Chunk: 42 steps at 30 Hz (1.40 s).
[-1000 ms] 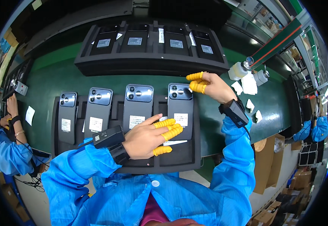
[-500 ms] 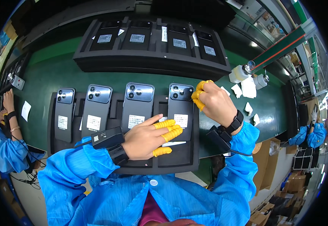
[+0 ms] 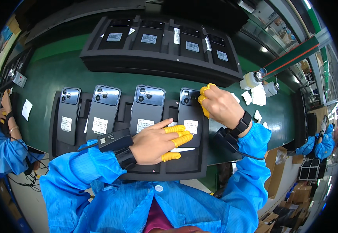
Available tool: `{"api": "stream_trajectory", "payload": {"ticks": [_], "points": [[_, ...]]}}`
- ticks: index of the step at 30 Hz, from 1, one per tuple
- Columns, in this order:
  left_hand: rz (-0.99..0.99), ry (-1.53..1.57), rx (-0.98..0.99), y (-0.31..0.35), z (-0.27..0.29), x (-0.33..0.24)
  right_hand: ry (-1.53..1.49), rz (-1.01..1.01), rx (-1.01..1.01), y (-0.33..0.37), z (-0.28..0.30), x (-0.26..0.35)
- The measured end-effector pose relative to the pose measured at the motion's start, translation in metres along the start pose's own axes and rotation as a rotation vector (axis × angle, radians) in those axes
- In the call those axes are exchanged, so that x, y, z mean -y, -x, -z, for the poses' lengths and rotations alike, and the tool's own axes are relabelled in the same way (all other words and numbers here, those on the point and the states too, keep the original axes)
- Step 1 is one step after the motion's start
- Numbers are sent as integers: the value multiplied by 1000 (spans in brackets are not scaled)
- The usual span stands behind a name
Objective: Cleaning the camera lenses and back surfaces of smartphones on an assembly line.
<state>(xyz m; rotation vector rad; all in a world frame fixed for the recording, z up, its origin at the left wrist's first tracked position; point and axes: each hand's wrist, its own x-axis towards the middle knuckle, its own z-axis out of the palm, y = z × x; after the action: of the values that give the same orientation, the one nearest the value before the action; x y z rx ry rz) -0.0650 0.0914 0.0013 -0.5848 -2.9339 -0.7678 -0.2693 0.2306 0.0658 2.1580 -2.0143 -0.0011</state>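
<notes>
Rightmost smartphone (image 3: pixel 192 112) lies back side up at the right end of the near black foam tray (image 3: pixel 180 176). White label (image 3: pixel 191 125) on its back, print too fine to read. Left hand (image 3: pixel 152 145): fingers spread over the phone's lower end. Right hand (image 3: pixel 223 106): fingertips bunched at the right edge of the camera panel (image 3: pixel 187 98); can't tell if gripping anything. Hands apart. Same tray: three more smartphones (image 3: pixel 147 112), white-labelled, lettering under one label. Far black foam tray (image 3: pixel 153 66): four dark smartphones (image 3: pixel 151 46), pale labels.
</notes>
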Motion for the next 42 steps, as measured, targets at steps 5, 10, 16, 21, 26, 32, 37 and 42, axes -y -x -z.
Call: {"api": "stream_trajectory", "payload": {"ticks": [5,10,16,21,26,32,37,42], "points": [[-23,4,-31,1,-3,1,-8,30,-11,-22,7,-12],[-25,-14,-12,0,-6,3,30,60,-91,-36,3,-17],[-28,-9,-20,1,-5,3,8,10,-225,-55,5,-24],[-36,-15,-51,-1,-8,3,-49,-75,-313,-67,-3,-28],[-48,-59,-54,0,-11,3,-76,-132,-397,-64,9,-19],[-98,3,-209,4,-21,5,-122,-157,-531,-40,42,13],[57,-73,-407,32,28,-13,-241,-150,-369,-8,46,70],[179,-3,-218,48,52,-25,-480,-140,-390,-12,29,122]]}}
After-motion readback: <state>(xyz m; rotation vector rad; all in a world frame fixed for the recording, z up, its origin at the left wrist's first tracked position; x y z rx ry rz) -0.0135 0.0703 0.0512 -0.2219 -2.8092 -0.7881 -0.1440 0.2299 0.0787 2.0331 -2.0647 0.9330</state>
